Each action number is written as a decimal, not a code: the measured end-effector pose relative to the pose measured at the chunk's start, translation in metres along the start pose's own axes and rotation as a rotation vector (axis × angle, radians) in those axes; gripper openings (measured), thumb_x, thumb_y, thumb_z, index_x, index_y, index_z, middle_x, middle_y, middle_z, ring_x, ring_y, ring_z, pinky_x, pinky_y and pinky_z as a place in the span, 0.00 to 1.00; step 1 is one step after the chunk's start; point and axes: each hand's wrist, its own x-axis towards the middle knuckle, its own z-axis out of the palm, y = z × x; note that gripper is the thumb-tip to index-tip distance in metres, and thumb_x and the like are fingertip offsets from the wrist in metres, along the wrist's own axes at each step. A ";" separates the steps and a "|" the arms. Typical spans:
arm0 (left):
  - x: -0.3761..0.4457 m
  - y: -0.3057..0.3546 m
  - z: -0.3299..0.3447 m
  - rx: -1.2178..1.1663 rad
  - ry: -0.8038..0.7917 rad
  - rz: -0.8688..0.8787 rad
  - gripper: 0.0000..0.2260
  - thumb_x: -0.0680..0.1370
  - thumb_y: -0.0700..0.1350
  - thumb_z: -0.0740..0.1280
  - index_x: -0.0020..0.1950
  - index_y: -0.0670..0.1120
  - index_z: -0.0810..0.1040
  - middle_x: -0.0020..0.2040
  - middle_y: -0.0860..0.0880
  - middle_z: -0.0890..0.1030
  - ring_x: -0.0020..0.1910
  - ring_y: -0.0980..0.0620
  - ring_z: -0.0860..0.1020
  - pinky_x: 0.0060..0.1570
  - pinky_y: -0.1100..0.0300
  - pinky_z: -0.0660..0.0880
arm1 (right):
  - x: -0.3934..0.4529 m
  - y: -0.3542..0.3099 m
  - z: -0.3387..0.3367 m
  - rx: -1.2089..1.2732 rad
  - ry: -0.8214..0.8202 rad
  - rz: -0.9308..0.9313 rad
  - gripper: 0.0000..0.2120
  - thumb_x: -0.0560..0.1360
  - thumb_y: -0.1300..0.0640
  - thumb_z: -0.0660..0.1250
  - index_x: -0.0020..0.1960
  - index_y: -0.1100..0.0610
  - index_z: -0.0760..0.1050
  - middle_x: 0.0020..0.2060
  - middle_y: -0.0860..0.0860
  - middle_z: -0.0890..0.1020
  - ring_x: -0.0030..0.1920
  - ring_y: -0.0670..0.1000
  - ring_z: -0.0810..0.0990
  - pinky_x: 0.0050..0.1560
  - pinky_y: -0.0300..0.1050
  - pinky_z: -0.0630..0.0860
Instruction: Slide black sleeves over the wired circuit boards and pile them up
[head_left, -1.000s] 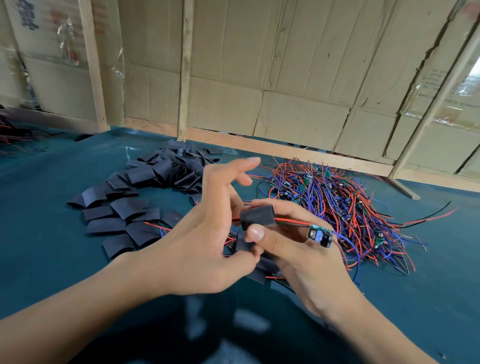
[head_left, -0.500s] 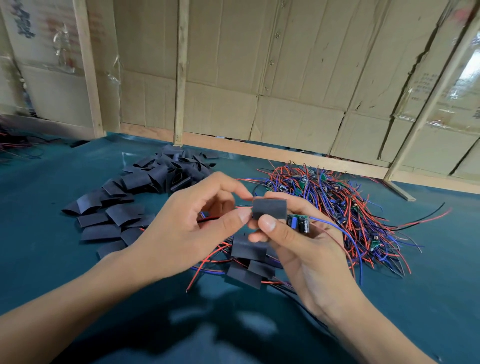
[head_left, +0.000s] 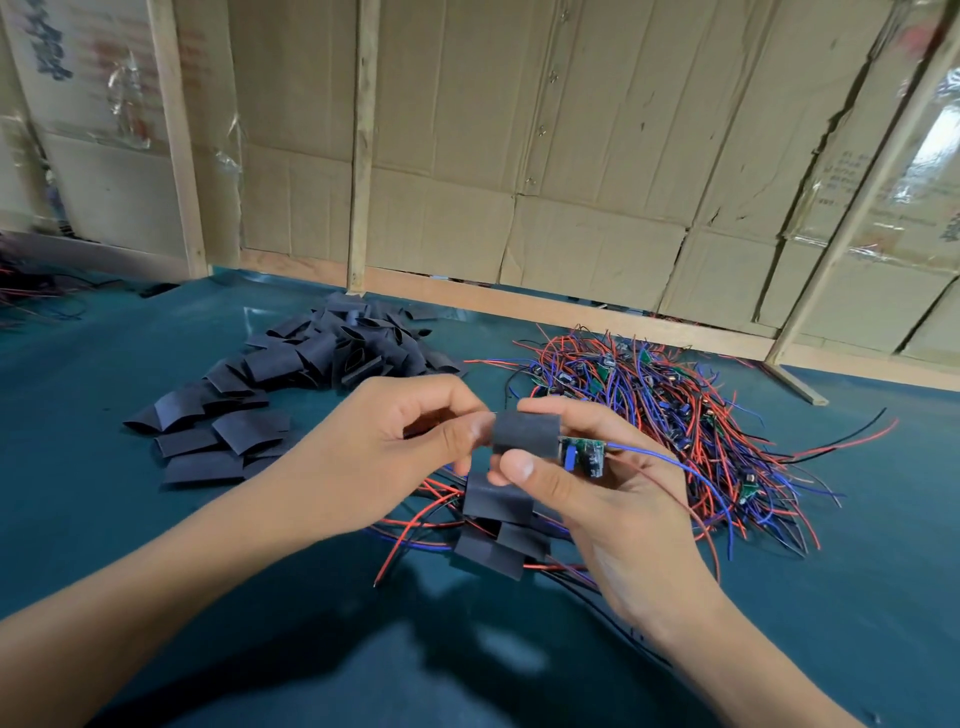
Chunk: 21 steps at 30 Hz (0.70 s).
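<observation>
Nearest, above the teal table mat (head_left: 104, 519), the left hand (head_left: 374, 457) curls in, its thumb and fingertips pinching the left end of a black sleeve (head_left: 525, 435); the right hand (head_left: 613, 499) grips the same sleeve between thumb and forefinger, with the green circuit board (head_left: 584, 455) half out of the sleeve's right end and a blue wire trailing right; just under the hands lies a small pile of sleeved boards (head_left: 496, 530) on red and blue leads; farther left, loose empty sleeves (head_left: 291, 379); farther right, a tangle of unsleeved wired boards (head_left: 691, 415); behind, a cardboard wall (head_left: 571, 156).
</observation>
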 end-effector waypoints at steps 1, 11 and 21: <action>0.000 -0.001 0.002 -0.079 -0.012 -0.036 0.11 0.79 0.54 0.65 0.41 0.50 0.78 0.33 0.51 0.77 0.27 0.57 0.65 0.29 0.68 0.63 | -0.001 0.000 0.000 -0.007 -0.006 0.005 0.24 0.62 0.49 0.83 0.55 0.53 0.83 0.47 0.60 0.86 0.44 0.58 0.85 0.47 0.50 0.81; 0.001 0.005 0.011 -0.466 -0.004 -0.219 0.12 0.78 0.51 0.65 0.36 0.49 0.79 0.31 0.49 0.73 0.24 0.54 0.57 0.25 0.65 0.57 | 0.002 -0.001 -0.002 0.011 -0.022 -0.033 0.20 0.63 0.57 0.83 0.54 0.52 0.84 0.42 0.64 0.83 0.44 0.63 0.79 0.48 0.52 0.81; 0.002 -0.005 0.005 -0.179 0.133 -0.113 0.13 0.74 0.61 0.67 0.41 0.52 0.80 0.29 0.52 0.75 0.23 0.57 0.62 0.25 0.67 0.61 | 0.007 0.002 -0.013 -0.051 0.065 -0.001 0.29 0.58 0.44 0.85 0.55 0.55 0.84 0.43 0.75 0.72 0.42 0.74 0.74 0.52 0.60 0.70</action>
